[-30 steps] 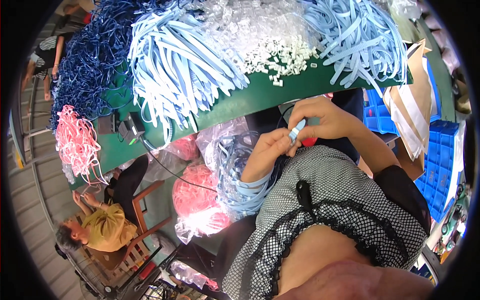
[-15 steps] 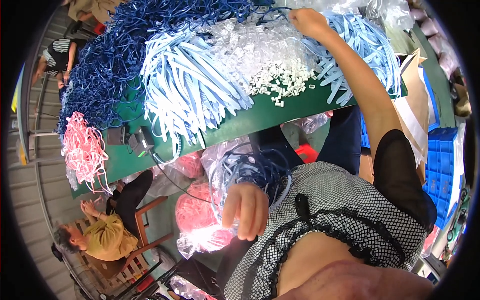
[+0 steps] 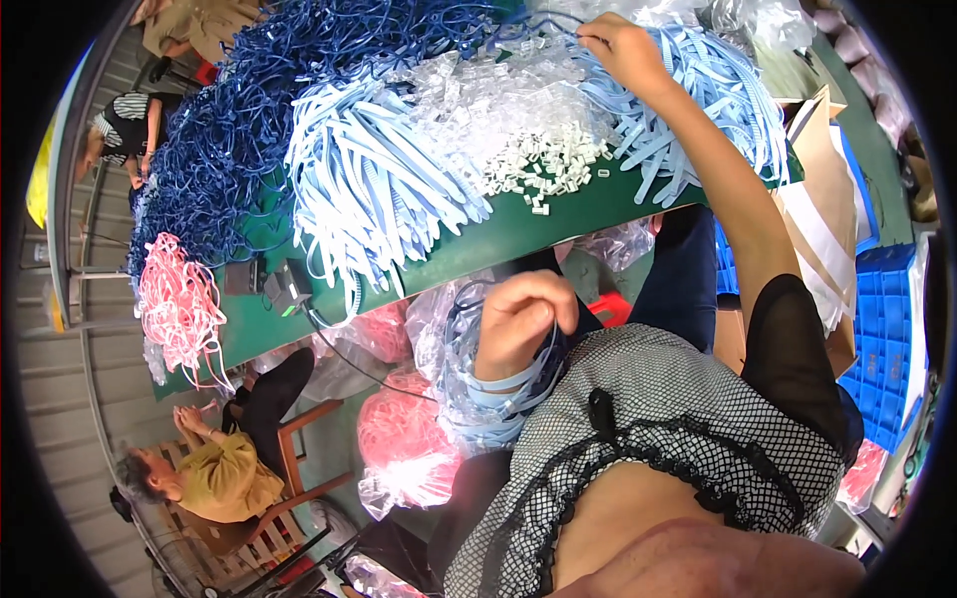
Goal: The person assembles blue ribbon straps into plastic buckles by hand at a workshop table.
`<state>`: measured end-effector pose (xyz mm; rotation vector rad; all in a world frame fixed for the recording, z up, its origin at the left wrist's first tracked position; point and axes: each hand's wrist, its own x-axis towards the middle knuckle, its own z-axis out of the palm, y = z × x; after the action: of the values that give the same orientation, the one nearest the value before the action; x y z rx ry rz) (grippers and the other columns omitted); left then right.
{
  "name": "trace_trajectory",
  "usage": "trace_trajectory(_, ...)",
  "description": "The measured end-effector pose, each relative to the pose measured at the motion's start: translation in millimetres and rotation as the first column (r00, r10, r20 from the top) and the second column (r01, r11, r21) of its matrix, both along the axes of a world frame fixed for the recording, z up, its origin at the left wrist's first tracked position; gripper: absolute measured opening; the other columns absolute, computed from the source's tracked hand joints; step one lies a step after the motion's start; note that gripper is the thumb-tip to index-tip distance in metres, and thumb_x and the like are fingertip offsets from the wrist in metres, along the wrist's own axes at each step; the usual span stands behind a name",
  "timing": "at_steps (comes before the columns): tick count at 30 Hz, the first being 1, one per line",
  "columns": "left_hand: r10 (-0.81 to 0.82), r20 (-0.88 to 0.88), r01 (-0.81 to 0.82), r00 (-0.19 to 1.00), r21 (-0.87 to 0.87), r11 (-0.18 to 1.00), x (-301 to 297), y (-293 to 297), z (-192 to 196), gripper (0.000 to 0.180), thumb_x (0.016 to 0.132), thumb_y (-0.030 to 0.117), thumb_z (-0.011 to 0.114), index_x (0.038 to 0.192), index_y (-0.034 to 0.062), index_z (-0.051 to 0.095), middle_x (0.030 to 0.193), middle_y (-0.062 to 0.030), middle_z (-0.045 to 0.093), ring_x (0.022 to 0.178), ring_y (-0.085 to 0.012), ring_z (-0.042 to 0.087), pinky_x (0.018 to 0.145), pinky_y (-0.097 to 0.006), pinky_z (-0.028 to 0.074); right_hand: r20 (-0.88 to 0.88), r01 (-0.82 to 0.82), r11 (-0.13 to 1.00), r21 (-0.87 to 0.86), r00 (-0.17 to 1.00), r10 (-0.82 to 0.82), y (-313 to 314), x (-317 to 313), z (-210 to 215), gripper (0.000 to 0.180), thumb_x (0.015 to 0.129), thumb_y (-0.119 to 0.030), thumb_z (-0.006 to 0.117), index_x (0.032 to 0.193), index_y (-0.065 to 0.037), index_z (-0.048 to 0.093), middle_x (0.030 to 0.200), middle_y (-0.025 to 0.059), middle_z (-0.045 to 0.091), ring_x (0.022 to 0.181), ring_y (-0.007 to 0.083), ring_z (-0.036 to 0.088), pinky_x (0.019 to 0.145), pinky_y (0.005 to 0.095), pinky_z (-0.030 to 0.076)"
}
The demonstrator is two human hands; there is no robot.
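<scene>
The person's right hand [image 3: 626, 55] reaches over to the far side of the bench [image 3: 498, 237], its fingers bent with little gap between them at a dark blue cord [image 3: 543, 20]; whether they pinch it or only meet it cannot be told. The left hand [image 3: 525, 317] is raised off the bench's near edge, fingers half curled (anything within them is hidden from this angle), with looped straps [image 3: 485, 399] in light and dark blue gathered about its wrist. On the bench, a heap of dark blue cords [image 3: 224, 149] lies to the left, white connectors [image 3: 548, 164] and clear plastic pieces [image 3: 478, 95] sit between two piles of light blue straps [image 3: 369, 189], and pink cords [image 3: 179, 309] rest at the left end.
</scene>
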<state>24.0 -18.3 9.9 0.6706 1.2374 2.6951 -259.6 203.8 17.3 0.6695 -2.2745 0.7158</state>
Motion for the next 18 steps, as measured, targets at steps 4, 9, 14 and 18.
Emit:
trace_trajectory(4,0.197,0.185,-0.196,0.963,-0.027,0.98,-14.9,-4.1,-21.5,0.026,0.09,0.021,0.051,0.103,-0.0021,0.053,0.081,-0.0107,0.057,0.074,-0.0188,0.053,0.069,-0.029,0.043,-0.073,-0.153,0.986,-0.071,0.986,0.148,3.8,76.7,44.0,0.014,0.079,-0.006,0.063,0.093,-0.005,0.065,0.093,0.0079,0.062,0.082,0.0254,0.061,0.07,0.033,0.049)
trace_trajectory(9,0.2,0.379,-0.283,0.904,0.177,0.943,-31.8,-14.4,-42.1,0.039,0.094,0.031,0.044,0.12,0.0025,0.048,0.108,-0.0092,0.058,0.098,-0.0218,0.055,0.08,-0.033,0.046,0.053,-0.595,0.777,0.206,0.799,0.599,18.4,169.0,38.7,0.021,0.071,-0.003,0.062,0.092,-0.004,0.061,0.093,0.0103,0.06,0.086,0.0276,0.06,0.071,0.0333,0.05)
trace_trajectory(14,-0.032,0.461,0.146,0.887,-0.215,0.966,-25.5,18.0,-25.9,0.032,0.094,0.024,0.046,0.114,-0.0011,0.051,0.082,-0.0063,0.058,0.066,-0.0123,0.053,0.06,-0.023,0.043,0.312,-0.787,0.551,0.275,0.616,0.724,5.4,213.4,27.3,0.02,0.073,-0.005,0.058,0.093,-0.007,0.061,0.096,0.0079,0.059,0.088,0.0269,0.059,0.072,0.0335,0.05)
trace_trajectory(18,-0.09,0.497,0.139,0.863,-0.062,0.988,-17.8,30.3,-29.0,0.022,0.094,0.017,0.046,0.106,0.0004,0.054,0.066,-0.0008,0.05,0.054,-0.0068,0.042,0.049,-0.018,0.033,0.132,-0.664,0.736,0.13,0.748,0.651,10.2,185.4,19.1,0.023,0.074,-0.002,0.056,0.096,-0.006,0.061,0.101,0.0088,0.06,0.091,0.0294,0.059,0.077,0.0385,0.048)
